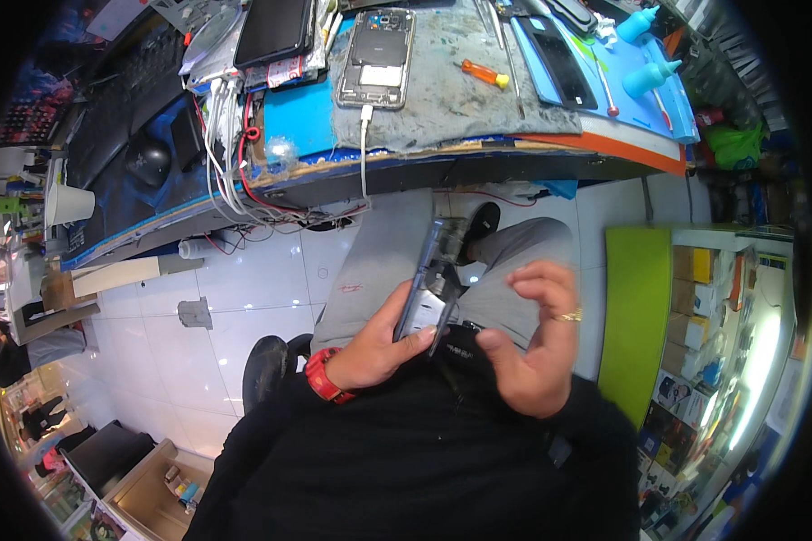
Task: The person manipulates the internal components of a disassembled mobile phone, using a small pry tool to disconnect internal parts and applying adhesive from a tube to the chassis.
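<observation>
My left hand (379,350), with a red watch at its wrist, is closed around the lower end of an opened smartphone (429,302). The phone is tilted on edge above my lap, and a pale, battery-like block and dark inner parts show on it. To its right, my right hand (537,356) is raised apart from the phone. Its fingers are bent and spread from the thumb, with nothing seen between them; a gold band shows on it. On the bench ahead lies a second smartphone (376,63), its back off and a white cable (365,149) plugged into its near end.
The bench carries a grey work mat (460,113), an orange screwdriver (484,73), a dark phone screen (559,68), light-blue bottles (645,79) and a black phone (275,32). White cables (216,135) hang over its front edge. A green-edged cabinet (636,316) stands at right.
</observation>
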Action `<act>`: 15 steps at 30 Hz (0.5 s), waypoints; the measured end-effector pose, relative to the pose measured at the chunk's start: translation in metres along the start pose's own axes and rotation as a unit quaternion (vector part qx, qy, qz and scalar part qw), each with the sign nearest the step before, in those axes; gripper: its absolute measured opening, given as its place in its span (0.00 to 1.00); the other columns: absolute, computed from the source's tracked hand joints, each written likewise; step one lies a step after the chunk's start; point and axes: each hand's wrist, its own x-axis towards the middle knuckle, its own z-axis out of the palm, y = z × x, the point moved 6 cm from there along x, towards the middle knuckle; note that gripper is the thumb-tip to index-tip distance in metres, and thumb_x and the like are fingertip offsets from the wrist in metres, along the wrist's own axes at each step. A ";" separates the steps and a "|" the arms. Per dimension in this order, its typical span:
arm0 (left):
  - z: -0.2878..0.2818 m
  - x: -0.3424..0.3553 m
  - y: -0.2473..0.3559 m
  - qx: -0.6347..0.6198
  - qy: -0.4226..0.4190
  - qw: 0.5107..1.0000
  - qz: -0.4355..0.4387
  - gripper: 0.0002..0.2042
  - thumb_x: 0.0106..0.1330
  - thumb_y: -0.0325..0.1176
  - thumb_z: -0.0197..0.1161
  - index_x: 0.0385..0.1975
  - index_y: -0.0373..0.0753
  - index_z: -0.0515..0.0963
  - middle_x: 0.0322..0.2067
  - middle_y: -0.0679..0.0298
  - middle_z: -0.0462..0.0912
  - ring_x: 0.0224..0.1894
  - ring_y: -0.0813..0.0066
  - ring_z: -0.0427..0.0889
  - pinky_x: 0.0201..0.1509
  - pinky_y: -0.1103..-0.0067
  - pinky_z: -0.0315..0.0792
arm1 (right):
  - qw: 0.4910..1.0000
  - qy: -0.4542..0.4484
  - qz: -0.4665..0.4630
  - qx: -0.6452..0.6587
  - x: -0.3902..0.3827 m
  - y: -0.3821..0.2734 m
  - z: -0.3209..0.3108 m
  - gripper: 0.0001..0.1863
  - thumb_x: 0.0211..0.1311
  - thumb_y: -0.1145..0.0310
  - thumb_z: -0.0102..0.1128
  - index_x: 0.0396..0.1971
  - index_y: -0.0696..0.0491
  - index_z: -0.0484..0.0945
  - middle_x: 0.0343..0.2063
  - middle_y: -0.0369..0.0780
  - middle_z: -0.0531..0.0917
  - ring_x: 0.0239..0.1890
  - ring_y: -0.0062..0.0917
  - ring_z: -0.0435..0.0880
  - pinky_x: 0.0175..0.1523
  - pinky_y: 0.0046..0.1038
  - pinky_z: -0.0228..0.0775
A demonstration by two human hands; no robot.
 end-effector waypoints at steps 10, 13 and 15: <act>0.006 0.006 0.001 0.063 0.037 0.987 0.141 0.37 0.75 0.30 0.60 0.76 0.33 0.45 0.66 0.57 0.64 0.66 0.70 0.68 0.72 0.72 0.60 | 0.982 -0.100 0.143 -0.066 -0.001 0.011 0.044 0.16 0.65 0.67 0.65 0.43 0.66 0.80 0.37 0.53 0.85 0.41 0.49 0.85 0.47 0.42 0.76; 0.007 0.005 -0.004 0.011 0.035 0.992 0.118 0.36 0.74 0.27 0.60 0.76 0.34 0.46 0.65 0.59 0.66 0.66 0.71 0.68 0.72 0.72 0.60 | 0.982 -0.108 0.119 -0.099 0.001 0.013 0.043 0.09 0.64 0.72 0.62 0.34 0.65 0.80 0.31 0.52 0.85 0.36 0.50 0.84 0.44 0.44 0.75; 0.007 0.003 -0.008 -0.043 0.037 0.993 0.102 0.35 0.74 0.26 0.59 0.75 0.35 0.47 0.64 0.60 0.67 0.66 0.72 0.68 0.72 0.72 0.60 | 0.982 -0.109 0.118 -0.097 0.003 0.014 0.041 0.08 0.65 0.73 0.61 0.31 0.64 0.79 0.29 0.52 0.84 0.35 0.50 0.83 0.43 0.45 0.74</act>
